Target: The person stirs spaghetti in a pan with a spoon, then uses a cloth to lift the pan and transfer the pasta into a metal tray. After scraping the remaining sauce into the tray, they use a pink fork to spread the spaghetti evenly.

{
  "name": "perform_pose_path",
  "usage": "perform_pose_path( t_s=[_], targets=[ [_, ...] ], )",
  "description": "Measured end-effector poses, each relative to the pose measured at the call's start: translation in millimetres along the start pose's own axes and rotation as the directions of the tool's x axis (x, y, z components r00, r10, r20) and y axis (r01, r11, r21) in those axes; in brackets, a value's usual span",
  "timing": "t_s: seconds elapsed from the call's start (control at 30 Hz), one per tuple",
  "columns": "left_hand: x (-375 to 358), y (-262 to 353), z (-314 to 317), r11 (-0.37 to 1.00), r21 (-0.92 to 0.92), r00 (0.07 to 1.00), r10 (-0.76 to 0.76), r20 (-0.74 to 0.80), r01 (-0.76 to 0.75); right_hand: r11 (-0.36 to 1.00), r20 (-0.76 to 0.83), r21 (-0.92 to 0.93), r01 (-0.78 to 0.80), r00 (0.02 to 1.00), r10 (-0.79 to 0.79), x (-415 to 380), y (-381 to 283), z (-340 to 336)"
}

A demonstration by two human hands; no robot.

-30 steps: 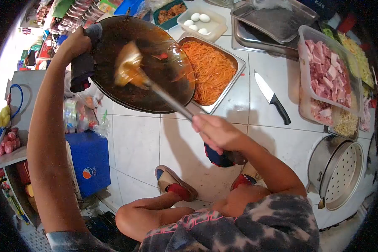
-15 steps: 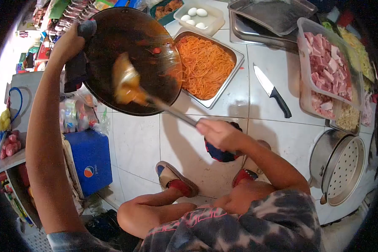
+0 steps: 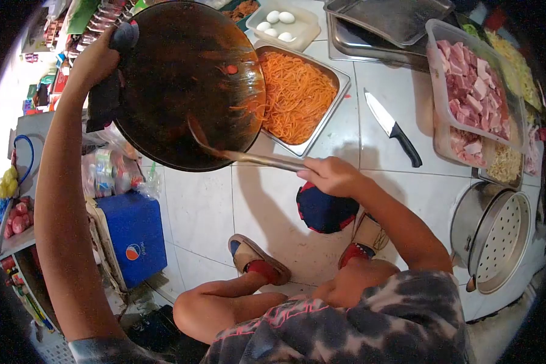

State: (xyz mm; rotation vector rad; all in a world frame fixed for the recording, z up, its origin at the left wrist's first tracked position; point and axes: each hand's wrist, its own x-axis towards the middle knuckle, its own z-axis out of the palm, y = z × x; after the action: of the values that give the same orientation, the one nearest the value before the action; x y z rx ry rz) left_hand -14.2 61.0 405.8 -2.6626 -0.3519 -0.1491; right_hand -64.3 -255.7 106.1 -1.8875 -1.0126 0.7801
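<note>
A large dark wok (image 3: 176,91) is tilted over the left edge of a metal tray (image 3: 340,100), and my left hand (image 3: 97,64) grips its handle at the upper left. Orange noodles (image 3: 294,97) fill the tray, and a few strands cling to the wok's right side beside a small red piece. My right hand (image 3: 330,175) is closed round the end of a long metal ladle (image 3: 267,160). The ladle's head rests within the lower part of the wok, seen edge-on. Below my right hand a dark blue round cloth (image 3: 326,209) lies on the floor.
A knife (image 3: 393,128) lies on the tiles right of the tray. Farther right are a plastic container of cut meat (image 3: 476,91) and a steamer pot (image 3: 497,242). Eggs in a tub (image 3: 312,30) and metal trays (image 3: 388,36) stand behind. A blue cooler (image 3: 133,236) is at the left.
The ladle's head has turned from facing up to edge-on and lowered in the wok. My right hand has moved slightly right and up. The wok has shifted slightly up.
</note>
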Motion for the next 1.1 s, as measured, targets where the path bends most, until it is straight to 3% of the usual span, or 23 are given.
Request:
perform_pose_path(
  t_s=[0.07,0.13,0.2,0.3,0.4,0.43,0.5,0.6,0.7,0.83,0.93,1.0,1.07,1.1],
  targets=[
    [-2.0,4.3,-4.7,1.0,0.003,0.999,-0.003,0.038,0.002,0.998,-0.041,0.061,-0.02,0.999,0.023,13.2,12.0,5.8],
    [-4.6,12.0,-12.5,1.0,0.011,0.998,-0.004,0.064,0.003,0.999,-0.187,-0.044,0.017,0.982,-0.025,21.5,38.7,2.0],
    [-8.8,21.2,-18.1,1.0,0.011,0.997,-0.007,0.081,0.006,0.983,-0.262,-0.132,-0.128,0.961,0.09,17.1,44.6,-14.1],
    [-4.4,19.2,-12.6,0.998,0.056,0.998,-0.001,0.063,-0.003,0.962,-0.226,-0.16,-0.219,0.957,0.18,14.0,27.5,-26.2],
    [-3.9,13.8,-10.4,1.0,0.016,0.998,-0.003,0.059,0.002,0.996,0.004,-0.062,-0.067,0.998,0.067,5.7,0.8,-13.9],
    [-0.7,5.2,-7.3,1.0,0.015,0.998,0.022,0.059,-0.023,0.999,0.009,-0.031,-0.044,0.999,0.045,6.2,3.1,-10.7],
    [7.9,-15.3,-1.0,0.998,0.014,0.997,0.065,0.052,-0.066,1.0,0.016,0.025,0.006,1.0,-0.007,8.4,15.8,-2.7],
    [-2.0,-2.7,-13.3,0.996,-0.081,0.996,0.046,0.081,-0.039,0.995,-0.223,-0.012,-0.102,0.97,0.096,10.0,46.0,-10.9],
    [-6.2,10.9,-15.8,0.994,0.106,0.997,-0.015,0.078,0.007,0.985,-0.294,-0.044,-0.165,0.945,0.145,4.1,42.4,-25.9],
    [-3.1,-4.2,-4.6,0.999,0.031,0.998,-0.033,0.062,0.032,1.0,-0.051,0.017,-0.001,0.999,0.002,-11.5,9.0,-18.7],
    [-7.6,-10.4,-5.2,0.997,-0.066,0.995,-0.045,0.092,0.051,0.991,0.019,0.006,-0.133,0.991,0.132,-9.8,13.3,-25.4],
    [-14.9,-0.8,-10.2,0.997,-0.044,0.995,-0.065,0.071,0.068,0.993,-0.172,0.009,-0.118,0.978,0.118,0.7,37.9,-28.5],
    [-10.4,-4.5,-8.6,0.998,-0.029,0.995,-0.055,0.086,0.057,0.993,-0.211,0.008,-0.118,0.97,0.117,-0.4,36.7,-33.8],
    [-8.0,-5.0,-7.7,0.999,-0.023,0.994,-0.047,0.095,0.049,0.994,-0.137,0.022,-0.108,0.984,0.11,-6.5,22.3,-35.8]
  ],
)
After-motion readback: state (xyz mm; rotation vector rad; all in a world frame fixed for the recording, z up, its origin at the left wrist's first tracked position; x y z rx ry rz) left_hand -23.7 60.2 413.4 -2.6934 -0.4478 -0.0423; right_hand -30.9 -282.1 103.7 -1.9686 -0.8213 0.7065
